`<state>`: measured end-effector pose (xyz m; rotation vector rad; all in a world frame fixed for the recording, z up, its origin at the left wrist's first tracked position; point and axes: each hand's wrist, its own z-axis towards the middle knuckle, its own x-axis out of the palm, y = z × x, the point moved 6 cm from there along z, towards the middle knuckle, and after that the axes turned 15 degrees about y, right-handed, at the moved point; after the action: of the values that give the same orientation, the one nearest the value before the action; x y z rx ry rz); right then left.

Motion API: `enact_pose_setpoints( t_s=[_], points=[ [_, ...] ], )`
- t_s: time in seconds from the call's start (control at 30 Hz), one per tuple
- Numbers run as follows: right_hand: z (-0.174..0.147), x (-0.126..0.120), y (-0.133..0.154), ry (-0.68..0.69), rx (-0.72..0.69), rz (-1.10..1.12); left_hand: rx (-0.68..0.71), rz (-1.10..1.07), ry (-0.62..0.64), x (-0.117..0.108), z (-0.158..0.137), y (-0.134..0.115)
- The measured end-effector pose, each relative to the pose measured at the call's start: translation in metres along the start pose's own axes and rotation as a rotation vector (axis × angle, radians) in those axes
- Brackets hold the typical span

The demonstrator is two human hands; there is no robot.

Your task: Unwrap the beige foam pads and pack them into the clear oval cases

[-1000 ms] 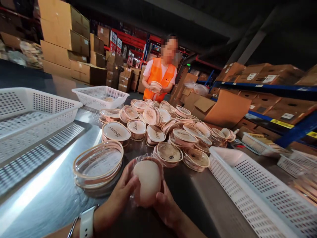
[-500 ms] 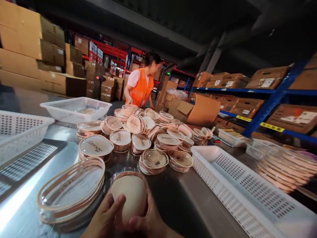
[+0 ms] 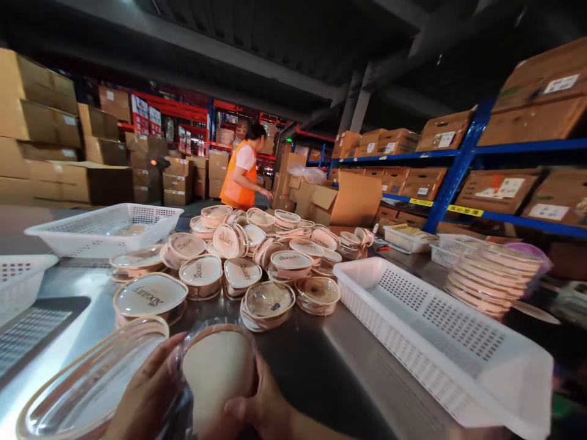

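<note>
A small clear-sided cosmetic pouch [image 3: 220, 373] is between my hands, its smooth beige face turned toward me and loose clear plastic along its upper left edge. My left hand [image 3: 149, 382] grips the pouch's left side, with the fingertips at the plastic. My right hand [image 3: 263, 397] wraps around its right side, thumb across the beige face. Left of my left hand lies a larger oval clear pouch [image 3: 96, 379] with tan piping. Beyond my hands, similar rounded pouches form a heap, among them one with a printed white face [image 3: 151, 294].
A long white perforated basket [image 3: 440, 330] stands on the metal table at right, with a stack of clear pouches [image 3: 495, 275] behind it. Another white basket [image 3: 107, 229] is at left. A person in an orange vest [image 3: 241, 174] stands beyond the heap. Cartons fill blue shelving [image 3: 463, 162].
The view has swung right, so the table's contents appear farther left. My left hand has shifted to the pouch's upper left edge. The person in the vest has turned, one arm reaching right.
</note>
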<state>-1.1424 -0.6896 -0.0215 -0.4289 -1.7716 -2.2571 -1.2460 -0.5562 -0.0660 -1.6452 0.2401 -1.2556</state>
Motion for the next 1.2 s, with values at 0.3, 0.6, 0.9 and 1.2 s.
enact_pose_setpoints(
  t_s=[0.3,0.6,0.9,1.2],
  points=[
    [-0.002,-0.023,-0.01,-0.066,-0.024,-0.428,0.051,-0.03,-0.053,0.012,-0.002,-0.011],
    [-0.009,-0.02,-0.003,-0.074,0.042,-0.58,0.152,0.354,-0.102,0.013,-0.004,-0.03],
    [-0.004,-0.021,0.006,-0.154,0.021,-0.571,0.443,1.704,-0.304,0.024,-0.035,-0.076],
    [-0.01,-0.044,0.045,-0.215,-0.39,-1.29,-0.278,2.252,-0.141,0.036,-0.033,-0.071]
  ],
)
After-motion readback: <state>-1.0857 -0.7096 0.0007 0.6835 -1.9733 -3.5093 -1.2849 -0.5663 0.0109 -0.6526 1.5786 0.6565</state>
